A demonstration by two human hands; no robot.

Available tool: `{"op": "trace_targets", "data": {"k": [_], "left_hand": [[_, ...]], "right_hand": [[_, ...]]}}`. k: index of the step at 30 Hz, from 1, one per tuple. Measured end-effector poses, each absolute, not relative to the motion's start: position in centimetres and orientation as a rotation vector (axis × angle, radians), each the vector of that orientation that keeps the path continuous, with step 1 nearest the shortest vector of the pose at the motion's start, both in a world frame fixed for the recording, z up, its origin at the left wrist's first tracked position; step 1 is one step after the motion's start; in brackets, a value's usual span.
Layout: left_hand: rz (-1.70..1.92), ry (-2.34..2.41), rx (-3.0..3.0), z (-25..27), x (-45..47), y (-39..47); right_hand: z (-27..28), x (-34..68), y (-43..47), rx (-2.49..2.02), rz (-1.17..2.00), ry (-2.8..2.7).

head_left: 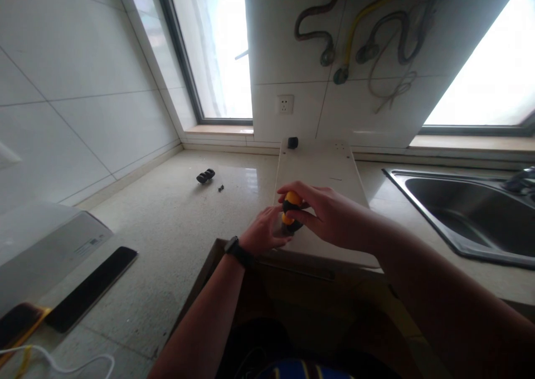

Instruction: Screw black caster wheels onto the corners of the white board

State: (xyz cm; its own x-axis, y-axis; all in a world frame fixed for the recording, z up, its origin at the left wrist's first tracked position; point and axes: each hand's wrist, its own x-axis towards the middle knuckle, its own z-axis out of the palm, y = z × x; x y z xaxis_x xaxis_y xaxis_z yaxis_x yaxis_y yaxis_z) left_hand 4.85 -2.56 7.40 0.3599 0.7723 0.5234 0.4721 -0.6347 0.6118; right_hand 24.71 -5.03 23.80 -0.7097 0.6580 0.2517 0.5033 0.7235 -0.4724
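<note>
- Head view: right hand (315, 205) has its fingers wrapped round the yellow-and-black screwdriver (293, 199), which stands over the panel's near left part!
- Left hand (262, 232) is right there beside it, fingertips close to the tool's lower end; whether they pinch anything, I cannot tell.
- Beneath both, the panel (317, 170) lies on the bench (159, 200), a black piece (292, 142) at its far left corner.
- Out left: black parts (205, 175), screws (221, 188) just beside them.
- Over right, the sink (412, 196).
</note>
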Motion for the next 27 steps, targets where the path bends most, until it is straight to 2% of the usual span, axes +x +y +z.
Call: {"op": "trace_targets", "data": {"k": [4,27], "left_hand": [[1.071,1.151,2.331,6.4,5.6,-1.9],[1.191,1.322,2.256,4.0,7.4,-2.3]], "right_hand": [[23.8,24.6,-4.7,-0.876,0.516,-2.519],[23.3,24.7,-4.1,-0.831,0.481,-2.521]]}}
